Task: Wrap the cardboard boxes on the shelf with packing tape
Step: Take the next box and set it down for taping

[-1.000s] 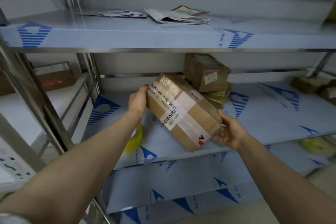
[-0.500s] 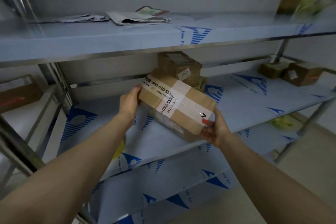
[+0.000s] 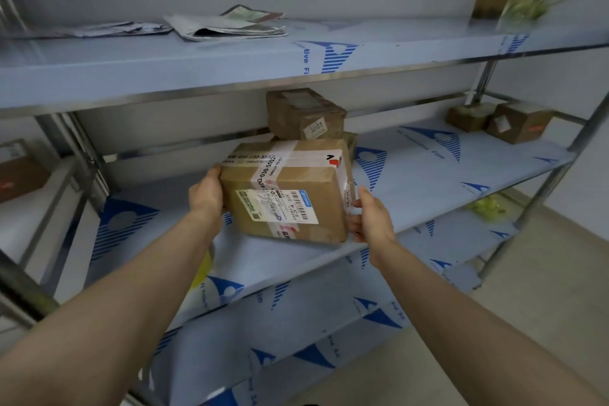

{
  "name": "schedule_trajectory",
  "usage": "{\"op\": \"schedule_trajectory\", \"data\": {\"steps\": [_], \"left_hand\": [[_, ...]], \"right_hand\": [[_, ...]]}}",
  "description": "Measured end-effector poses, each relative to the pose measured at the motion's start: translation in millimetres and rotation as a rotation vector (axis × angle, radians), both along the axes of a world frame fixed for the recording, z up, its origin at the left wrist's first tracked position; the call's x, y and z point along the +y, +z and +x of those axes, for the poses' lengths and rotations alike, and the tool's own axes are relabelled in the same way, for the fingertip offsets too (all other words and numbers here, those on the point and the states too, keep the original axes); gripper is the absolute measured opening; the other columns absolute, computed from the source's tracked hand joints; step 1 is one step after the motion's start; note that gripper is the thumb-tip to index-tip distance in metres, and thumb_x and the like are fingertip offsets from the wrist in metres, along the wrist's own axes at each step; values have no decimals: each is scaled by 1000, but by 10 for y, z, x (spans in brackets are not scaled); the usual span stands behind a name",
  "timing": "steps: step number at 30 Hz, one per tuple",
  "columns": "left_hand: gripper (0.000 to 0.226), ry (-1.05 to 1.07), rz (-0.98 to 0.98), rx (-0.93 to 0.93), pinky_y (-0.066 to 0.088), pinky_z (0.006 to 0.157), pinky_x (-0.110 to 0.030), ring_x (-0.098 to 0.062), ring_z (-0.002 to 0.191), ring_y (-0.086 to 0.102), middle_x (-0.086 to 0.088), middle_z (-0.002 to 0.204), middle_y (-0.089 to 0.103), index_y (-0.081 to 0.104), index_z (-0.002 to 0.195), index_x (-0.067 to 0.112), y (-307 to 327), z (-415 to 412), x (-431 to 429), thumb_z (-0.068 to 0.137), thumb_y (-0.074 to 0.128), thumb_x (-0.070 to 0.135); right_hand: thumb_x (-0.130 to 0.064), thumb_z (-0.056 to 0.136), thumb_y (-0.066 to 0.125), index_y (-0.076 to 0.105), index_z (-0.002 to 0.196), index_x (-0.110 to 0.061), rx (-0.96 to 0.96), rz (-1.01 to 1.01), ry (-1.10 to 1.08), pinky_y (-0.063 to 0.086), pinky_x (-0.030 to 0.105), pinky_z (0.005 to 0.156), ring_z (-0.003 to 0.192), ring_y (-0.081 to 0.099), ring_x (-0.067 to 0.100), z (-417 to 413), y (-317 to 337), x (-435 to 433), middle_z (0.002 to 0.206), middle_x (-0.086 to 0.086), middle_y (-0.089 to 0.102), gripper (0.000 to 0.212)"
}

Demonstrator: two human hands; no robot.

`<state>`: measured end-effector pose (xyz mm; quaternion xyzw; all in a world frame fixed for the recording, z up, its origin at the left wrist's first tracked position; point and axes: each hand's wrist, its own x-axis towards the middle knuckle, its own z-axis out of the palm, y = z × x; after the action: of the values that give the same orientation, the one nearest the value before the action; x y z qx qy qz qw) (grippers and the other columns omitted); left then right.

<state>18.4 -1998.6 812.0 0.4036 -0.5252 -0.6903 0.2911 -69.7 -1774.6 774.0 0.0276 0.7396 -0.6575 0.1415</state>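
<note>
We hold a taped cardboard box [image 3: 290, 191] at the middle shelf [image 3: 428, 181], label facing us. Our left hand [image 3: 206, 193] grips its left side, our right hand [image 3: 370, 219] its right, fingers curled round it.

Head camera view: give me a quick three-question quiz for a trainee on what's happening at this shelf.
1. True or false: the left hand and the right hand both hold the taped cardboard box.
2. What lies on the top shelf above that box? A) newspapers B) a tape roll C) scissors
3. Fill in: at the far right of the middle shelf stand ___ small boxes.
Key: 1 true; 2 A; 3 two.
</note>
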Motion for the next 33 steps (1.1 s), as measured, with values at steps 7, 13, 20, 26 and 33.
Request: {"op": "schedule_trajectory", "data": {"steps": [7,13,20,26,33], "left_hand": [[29,42,-22,119,48,71,-31,-22,84,60,-4,81,63,58,82,18,42,75,53,97,41,37],[17,-342,-283,255,49,68,-11,-4,80,63,4,85,70,69,100,5,170,72,350,84,64,3],[89,-728,-449,-56,49,83,-21,-7,102,59,8,121,57,45,135,24,306,76,491,61,78,59],[20,-702,-473,-37,46,53,-9,2,59,63,9,73,67,65,95,22,417,-22,619,94,54,39],[37,-545,-506,-42,41,99,-25,-13,115,54,2,129,59,51,136,23,430,-115,588,101,43,32]], "right_hand": [[-58,93,41,61,111,-19,-202,-265,59,50,29,63,92,64,19,152,64,61,102,4,68,48],[-55,93,39,66,109,-21,-325,-484,-62,53,33,66,86,66,19,91,-143,215,90,-1,72,47],[-70,92,19,65,114,-26,-412,-478,-78,51,39,81,102,63,25,91,-254,330,107,4,69,67],[-74,88,22,66,105,-21,-442,-599,-84,48,43,91,103,62,27,50,-282,373,103,10,69,71],[-29,92,45,62,107,-14,-322,-499,59,51,38,76,80,66,24,6,-212,433,89,6,71,27]]}}
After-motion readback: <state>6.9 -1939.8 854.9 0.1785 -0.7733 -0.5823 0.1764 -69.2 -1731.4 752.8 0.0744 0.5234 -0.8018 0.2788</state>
